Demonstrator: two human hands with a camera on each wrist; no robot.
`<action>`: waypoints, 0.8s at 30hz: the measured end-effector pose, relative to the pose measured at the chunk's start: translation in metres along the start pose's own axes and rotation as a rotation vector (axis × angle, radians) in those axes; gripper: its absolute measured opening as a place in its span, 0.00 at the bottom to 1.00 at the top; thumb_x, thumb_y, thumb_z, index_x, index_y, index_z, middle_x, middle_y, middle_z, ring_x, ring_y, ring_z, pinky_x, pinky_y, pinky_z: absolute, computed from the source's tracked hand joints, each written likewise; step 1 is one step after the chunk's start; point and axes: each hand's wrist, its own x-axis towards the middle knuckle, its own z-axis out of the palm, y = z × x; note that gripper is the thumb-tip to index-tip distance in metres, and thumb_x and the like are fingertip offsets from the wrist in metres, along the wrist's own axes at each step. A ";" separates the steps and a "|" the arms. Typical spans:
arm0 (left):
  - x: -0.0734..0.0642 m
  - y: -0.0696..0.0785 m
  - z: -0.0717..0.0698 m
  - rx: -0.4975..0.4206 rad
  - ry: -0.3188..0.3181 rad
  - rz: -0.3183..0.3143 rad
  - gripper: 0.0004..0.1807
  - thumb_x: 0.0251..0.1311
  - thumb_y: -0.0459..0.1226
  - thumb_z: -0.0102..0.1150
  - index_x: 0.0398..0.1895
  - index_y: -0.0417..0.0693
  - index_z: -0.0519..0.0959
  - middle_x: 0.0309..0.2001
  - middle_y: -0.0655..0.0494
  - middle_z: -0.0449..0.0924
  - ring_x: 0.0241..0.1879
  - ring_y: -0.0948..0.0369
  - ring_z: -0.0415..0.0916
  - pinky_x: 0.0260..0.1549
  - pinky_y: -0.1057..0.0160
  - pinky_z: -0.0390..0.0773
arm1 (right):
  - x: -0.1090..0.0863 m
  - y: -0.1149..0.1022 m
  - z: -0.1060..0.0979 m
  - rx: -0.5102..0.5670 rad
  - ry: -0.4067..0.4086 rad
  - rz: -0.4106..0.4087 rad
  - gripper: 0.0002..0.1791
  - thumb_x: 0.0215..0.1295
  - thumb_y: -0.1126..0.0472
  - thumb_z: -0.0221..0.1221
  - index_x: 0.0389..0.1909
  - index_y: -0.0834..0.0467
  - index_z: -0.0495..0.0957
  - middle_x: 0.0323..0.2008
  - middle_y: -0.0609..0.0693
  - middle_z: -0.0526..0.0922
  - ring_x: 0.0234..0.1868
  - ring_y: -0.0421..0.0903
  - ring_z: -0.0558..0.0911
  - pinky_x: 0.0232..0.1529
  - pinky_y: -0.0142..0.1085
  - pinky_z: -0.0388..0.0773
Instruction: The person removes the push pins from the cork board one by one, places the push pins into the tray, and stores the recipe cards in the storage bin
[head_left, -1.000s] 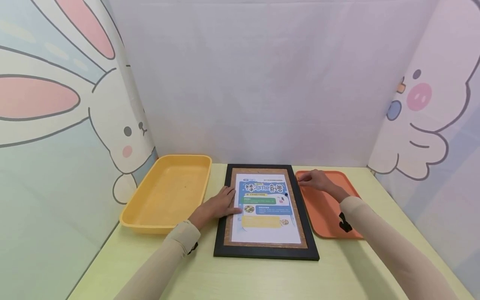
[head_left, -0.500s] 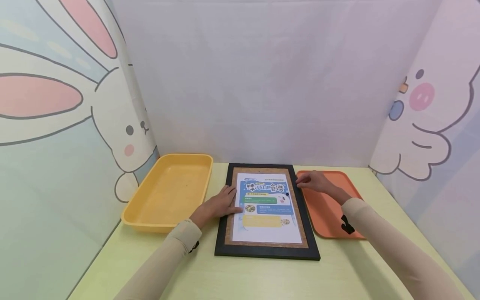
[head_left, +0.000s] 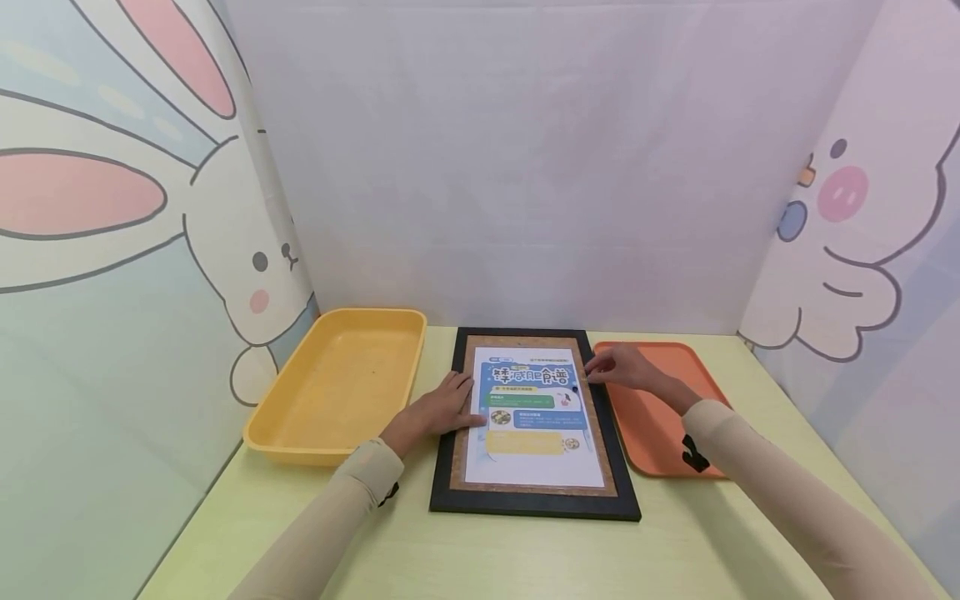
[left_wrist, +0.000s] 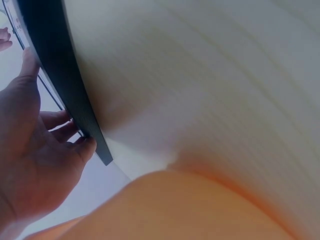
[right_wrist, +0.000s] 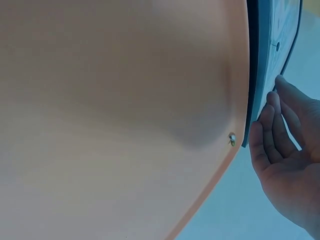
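A printed poster (head_left: 525, 471) lies on the brown, black-framed board (head_left: 532, 504) at the middle of the table. A dark round pin (right_wrist: 278, 46) sits by the poster's right edge. My left hand (head_left: 442, 404) rests on the board's left side, with fingers on the frame and thumb reaching over the paper. Over the upper right frame edge, my right hand (head_left: 624, 368) brings thumb and fingertips together at the poster's side. A tiny dark thing, seemingly a pushpin, shows between those fingertips, mostly hidden. In the right wrist view the pinched spot is largely covered by fingers.
An orange tray (head_left: 648, 437) stands just right of the board, under my right forearm. One small shiny thing (right_wrist: 232, 139) lies in its corner. To the left is a deeper yellow tray (head_left: 341, 379). Printed cloth walls (head_left: 525, 167) enclose the table at back and sides.
My right hand has moved left, from the orange tray's near corner over the frame to the poster's right edge. The left hand stays on the board.
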 end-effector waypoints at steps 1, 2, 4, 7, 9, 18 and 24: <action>0.000 0.000 0.000 0.001 0.000 -0.001 0.55 0.67 0.65 0.58 0.82 0.37 0.53 0.81 0.42 0.52 0.74 0.50 0.55 0.75 0.51 0.62 | 0.000 0.000 0.000 -0.004 -0.006 -0.012 0.11 0.64 0.62 0.72 0.44 0.63 0.89 0.34 0.48 0.87 0.33 0.43 0.82 0.36 0.36 0.79; 0.000 0.000 0.000 0.004 -0.004 -0.004 0.55 0.67 0.65 0.57 0.82 0.38 0.53 0.82 0.43 0.51 0.75 0.50 0.54 0.75 0.51 0.61 | -0.001 0.000 0.001 -0.006 -0.009 -0.023 0.11 0.64 0.62 0.72 0.44 0.63 0.89 0.33 0.47 0.87 0.33 0.42 0.82 0.35 0.35 0.79; 0.001 0.000 0.001 0.008 0.001 -0.005 0.55 0.67 0.65 0.57 0.82 0.38 0.53 0.82 0.43 0.51 0.76 0.50 0.53 0.75 0.51 0.61 | -0.002 0.001 0.002 -0.019 -0.013 -0.048 0.12 0.64 0.61 0.72 0.45 0.63 0.89 0.34 0.47 0.88 0.33 0.41 0.84 0.36 0.36 0.80; 0.001 0.000 0.002 0.021 0.004 -0.006 0.54 0.67 0.66 0.56 0.82 0.39 0.53 0.82 0.43 0.51 0.77 0.49 0.53 0.75 0.51 0.60 | -0.003 0.002 0.002 -0.029 -0.009 -0.063 0.12 0.64 0.60 0.73 0.45 0.63 0.89 0.34 0.46 0.88 0.33 0.40 0.84 0.35 0.35 0.81; 0.001 0.000 0.002 0.021 0.005 -0.003 0.54 0.67 0.66 0.56 0.82 0.38 0.53 0.82 0.43 0.52 0.77 0.49 0.53 0.75 0.51 0.61 | -0.003 0.001 0.003 -0.032 -0.006 -0.059 0.13 0.63 0.60 0.73 0.45 0.63 0.89 0.34 0.46 0.88 0.33 0.40 0.84 0.35 0.35 0.81; -0.003 0.003 -0.002 0.009 0.003 0.004 0.54 0.68 0.65 0.57 0.81 0.37 0.54 0.81 0.42 0.52 0.77 0.48 0.53 0.75 0.50 0.61 | -0.002 -0.012 0.007 0.022 -0.035 -0.004 0.17 0.61 0.57 0.75 0.48 0.62 0.89 0.37 0.48 0.89 0.34 0.41 0.83 0.35 0.32 0.81; -0.003 0.003 -0.002 0.007 0.005 0.008 0.54 0.68 0.64 0.57 0.81 0.36 0.54 0.81 0.41 0.52 0.76 0.48 0.53 0.75 0.50 0.61 | 0.000 -0.014 0.012 0.031 -0.067 -0.009 0.15 0.62 0.59 0.74 0.47 0.62 0.89 0.37 0.47 0.88 0.33 0.41 0.82 0.35 0.32 0.80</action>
